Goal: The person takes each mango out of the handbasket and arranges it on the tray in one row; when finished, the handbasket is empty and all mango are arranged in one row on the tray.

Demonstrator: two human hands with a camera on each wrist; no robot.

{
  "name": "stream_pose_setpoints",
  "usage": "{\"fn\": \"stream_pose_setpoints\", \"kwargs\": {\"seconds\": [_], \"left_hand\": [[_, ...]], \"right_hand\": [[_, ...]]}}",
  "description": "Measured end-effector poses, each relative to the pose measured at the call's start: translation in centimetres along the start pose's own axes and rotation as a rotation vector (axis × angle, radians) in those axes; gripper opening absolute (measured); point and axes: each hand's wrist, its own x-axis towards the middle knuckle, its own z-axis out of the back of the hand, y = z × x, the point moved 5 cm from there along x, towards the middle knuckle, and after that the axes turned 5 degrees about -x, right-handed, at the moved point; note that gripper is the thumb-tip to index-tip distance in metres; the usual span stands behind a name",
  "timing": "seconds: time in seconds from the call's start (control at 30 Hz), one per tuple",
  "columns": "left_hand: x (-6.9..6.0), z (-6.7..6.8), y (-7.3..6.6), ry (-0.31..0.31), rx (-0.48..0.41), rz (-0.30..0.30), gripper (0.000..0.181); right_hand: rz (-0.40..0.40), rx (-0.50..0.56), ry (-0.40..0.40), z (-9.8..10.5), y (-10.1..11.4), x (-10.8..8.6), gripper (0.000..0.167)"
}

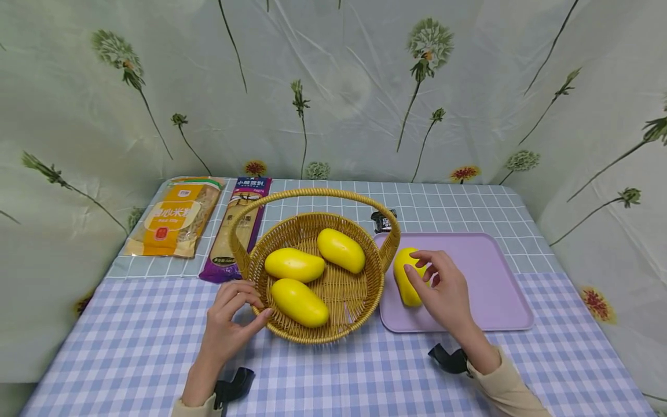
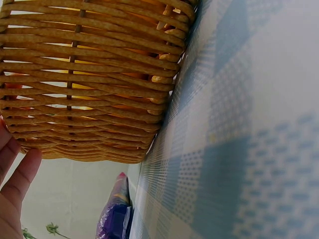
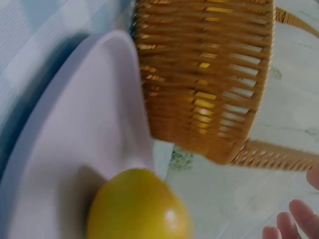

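A wicker basket (image 1: 312, 339) with a tall handle stands mid-table, holding three yellow mangoes, one at the front (image 1: 299, 303). The left hand (image 1: 229, 315) touches the basket's left rim with its fingertips; the left wrist view shows fingers at the edge of the woven wall (image 2: 84, 99). Another mango (image 1: 409, 289) lies on the left part of a lilac tray (image 1: 484, 284). Over that mango's right side is the right hand (image 1: 443, 286), fingers loosely bent and apart. In the right wrist view the mango (image 3: 139, 209) rests on the tray, away from the fingertips.
At the back left lie an orange-labelled bag (image 1: 172, 220) and a purple pasta packet (image 1: 237, 231). A small black packet (image 1: 384, 221) is behind the basket's right side, near the tray's back left corner. Flowered cloth hangs behind the table.
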Motion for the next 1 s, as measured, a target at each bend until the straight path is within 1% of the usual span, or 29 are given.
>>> {"fn": "stream_pose_setpoints", "kwargs": {"seconds": [0.17, 0.33, 0.5, 0.63, 0.67, 0.77, 1.0], "left_hand": [[0.0, -0.1, 0.0, 0.0, 0.0, 0.004, 0.037], [0.0, -0.1, 0.0, 0.001, -0.001, 0.006, 0.038], [0.0, -0.2, 0.1, 0.002, -0.002, 0.002, 0.038], [0.0, -0.1, 0.1, 0.001, 0.002, 0.0, 0.037], [0.0, -0.1, 0.1, 0.002, 0.002, 0.001, 0.037], [0.0, -0.1, 0.0, 0.001, 0.002, 0.001, 0.037], [0.1, 0.0, 0.0, 0.001, 0.006, -0.011, 0.037]], "right_hand": [[0.112, 0.095, -0.032, 0.2, 1.8, 0.1, 0.023], [0.181, 0.188, -0.013, 0.0, 3.5, 0.4, 0.022], [0.252, 0.223, 0.025, -0.6, 5.2, 0.8, 0.018], [0.308, 0.233, 0.031, -1.3, 6.6, 1.2, 0.007], [0.319, 0.24, 0.027, -1.4, 6.9, 1.4, 0.006], [0.338, 0.242, 0.029, -1.9, 7.9, 2.0, 0.012], [0.355, 0.246, 0.115, -3.5, 9.7, 3.2, 0.009]]}}
